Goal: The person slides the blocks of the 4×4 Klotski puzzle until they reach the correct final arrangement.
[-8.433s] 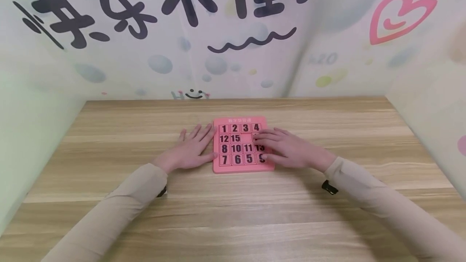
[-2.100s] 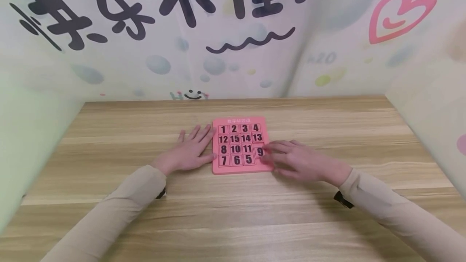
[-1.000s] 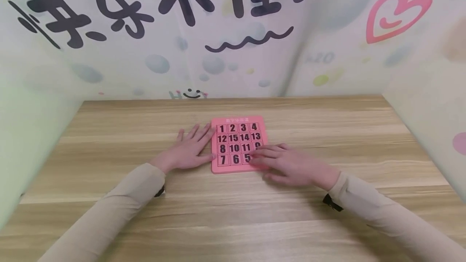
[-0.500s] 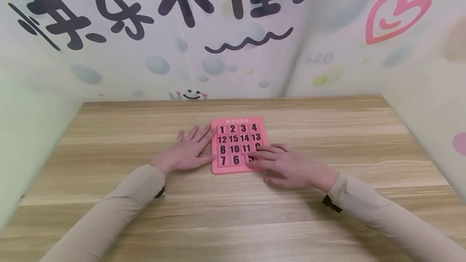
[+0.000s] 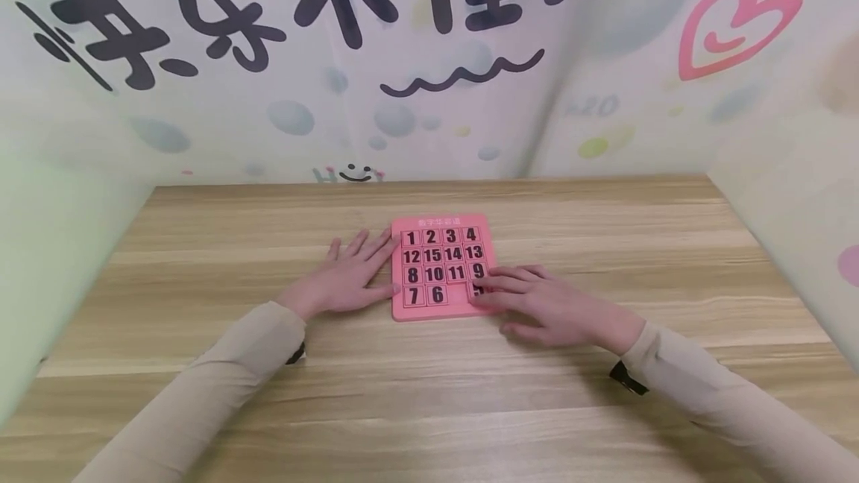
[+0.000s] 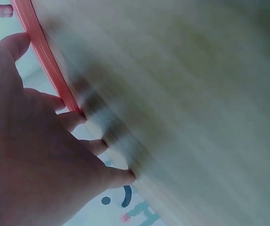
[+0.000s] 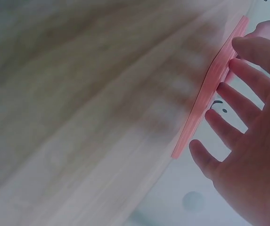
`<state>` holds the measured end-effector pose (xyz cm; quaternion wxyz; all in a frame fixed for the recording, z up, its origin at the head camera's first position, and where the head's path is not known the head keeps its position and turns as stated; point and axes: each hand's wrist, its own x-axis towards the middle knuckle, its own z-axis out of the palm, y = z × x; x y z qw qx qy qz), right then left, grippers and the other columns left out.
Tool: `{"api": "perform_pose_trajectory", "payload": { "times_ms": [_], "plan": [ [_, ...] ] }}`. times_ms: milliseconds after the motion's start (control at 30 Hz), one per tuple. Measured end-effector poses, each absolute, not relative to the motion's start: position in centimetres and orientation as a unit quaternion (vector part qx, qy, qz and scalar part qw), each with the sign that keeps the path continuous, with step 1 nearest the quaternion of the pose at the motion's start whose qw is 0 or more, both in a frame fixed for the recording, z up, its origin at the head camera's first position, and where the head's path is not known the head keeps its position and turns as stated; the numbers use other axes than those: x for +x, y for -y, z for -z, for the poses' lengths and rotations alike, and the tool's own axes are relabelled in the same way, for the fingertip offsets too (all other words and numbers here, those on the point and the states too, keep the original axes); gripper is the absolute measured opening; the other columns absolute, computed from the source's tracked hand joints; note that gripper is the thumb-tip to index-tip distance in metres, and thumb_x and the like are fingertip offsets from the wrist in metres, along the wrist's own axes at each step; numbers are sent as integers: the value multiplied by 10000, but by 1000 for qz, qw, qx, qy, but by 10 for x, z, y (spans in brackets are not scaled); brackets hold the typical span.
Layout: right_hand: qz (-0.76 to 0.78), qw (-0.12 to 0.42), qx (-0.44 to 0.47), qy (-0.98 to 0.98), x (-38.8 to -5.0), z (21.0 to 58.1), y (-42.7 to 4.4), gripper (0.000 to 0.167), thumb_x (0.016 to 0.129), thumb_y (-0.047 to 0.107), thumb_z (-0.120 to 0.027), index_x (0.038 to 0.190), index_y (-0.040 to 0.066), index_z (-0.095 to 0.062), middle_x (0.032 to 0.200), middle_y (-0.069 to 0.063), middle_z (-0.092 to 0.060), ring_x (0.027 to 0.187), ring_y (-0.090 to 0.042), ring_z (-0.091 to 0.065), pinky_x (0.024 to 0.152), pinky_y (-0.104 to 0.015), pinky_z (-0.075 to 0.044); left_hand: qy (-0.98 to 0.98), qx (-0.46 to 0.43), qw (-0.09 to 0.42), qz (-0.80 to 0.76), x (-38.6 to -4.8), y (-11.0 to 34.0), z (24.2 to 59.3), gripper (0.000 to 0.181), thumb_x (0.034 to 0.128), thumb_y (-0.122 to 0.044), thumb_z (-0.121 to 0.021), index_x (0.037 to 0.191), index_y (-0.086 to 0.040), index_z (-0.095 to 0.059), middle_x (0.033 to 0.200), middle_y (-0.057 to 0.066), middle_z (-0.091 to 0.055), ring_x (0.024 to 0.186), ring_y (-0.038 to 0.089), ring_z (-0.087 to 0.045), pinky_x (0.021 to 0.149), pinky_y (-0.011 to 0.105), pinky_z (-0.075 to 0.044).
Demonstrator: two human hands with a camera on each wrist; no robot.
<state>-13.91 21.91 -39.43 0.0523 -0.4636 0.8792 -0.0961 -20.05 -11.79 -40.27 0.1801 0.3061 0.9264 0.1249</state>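
Observation:
A pink sliding number puzzle (image 5: 446,222) lies flat on the table in the head view. Its rows read 1 2 3 4, then 12 15 14 13, then 8 10 11 9. In the bottom row come 7, 6, a gap, and the 5 tile (image 5: 476,292) at the right, partly covered by fingers. My left hand (image 5: 342,279) rests spread at the puzzle's left edge, thumb and fingertips touching the frame. Over the lower right corner, my right hand (image 5: 560,306) touches the 5 tile with outstretched fingertips. Both wrist views show the frame edge-on, the left hand (image 6: 45,136) and right hand (image 7: 252,127) against it.
The wooden table (image 5: 403,401) spreads around the puzzle on all sides. Behind it stands a white wall (image 5: 255,133) printed with large dark characters, bubbles and a pink heart. Pale side walls border the table left and right.
The right hand has pushed the 5 tile right into the corner, leaving a gap beside 6. Before that, 9 moved up a row and 14 and 13 appeared in the second row. The left hand stayed.

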Motion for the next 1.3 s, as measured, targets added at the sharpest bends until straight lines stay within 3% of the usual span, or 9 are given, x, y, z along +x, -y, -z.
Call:
{"api": "perform_pose_trajectory", "payload": {
  "times_ms": [667,1300],
  "plan": [
    [96,46,-458,-883,-138,392,-219,480,967,287,-558,1432,190,-490,1494,-117,-394,1365,-356,-338,1058,-617,-275,-925,303,192,-128,-199,115,399,785,974,-562,-412,1569,-196,-52,1616,16,27,1442,369,71,1080,643,87],
    [66,56,-492,-867,-138,392,-185,508,972,336,-542,1459,220,-454,1512,-57,-382,1391,-320,-303,1093,-577,-246,-924,301,194,-134,-200,115,400,823,960,-567,-459,1569,-175,-68,1618,38,5,1436,400,61,1072,659,83]
  ]
}}
